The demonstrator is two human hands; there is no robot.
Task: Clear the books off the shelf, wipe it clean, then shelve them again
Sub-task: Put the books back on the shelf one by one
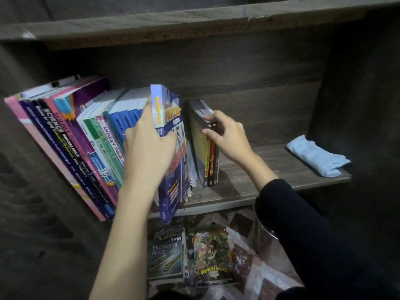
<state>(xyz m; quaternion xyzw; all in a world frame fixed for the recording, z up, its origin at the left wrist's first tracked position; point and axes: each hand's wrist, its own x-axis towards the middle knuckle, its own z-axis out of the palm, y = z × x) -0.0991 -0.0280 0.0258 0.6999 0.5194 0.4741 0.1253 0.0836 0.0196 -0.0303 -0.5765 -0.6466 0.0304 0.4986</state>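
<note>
A row of books [71, 137] leans left on the dark wooden shelf [242, 176]. My left hand [149, 148] grips a blue book [173, 152] at its spine, thumb on the cover; the book's lower end juts over the shelf's front edge. Right of it stand three thin books [206, 152] with yellow, red and black spines. My right hand [227, 137] pinches their upper corner. A folded light blue cloth [316, 156] lies at the shelf's right end.
Below the shelf, two books lie flat on a patterned floor: a grey "Ekonomi Asas" book [166, 254] and a colourful "Newsflash" comic [212, 254]. An upper shelf board [194, 20] spans overhead. The shelf surface between the thin books and the cloth is bare wood.
</note>
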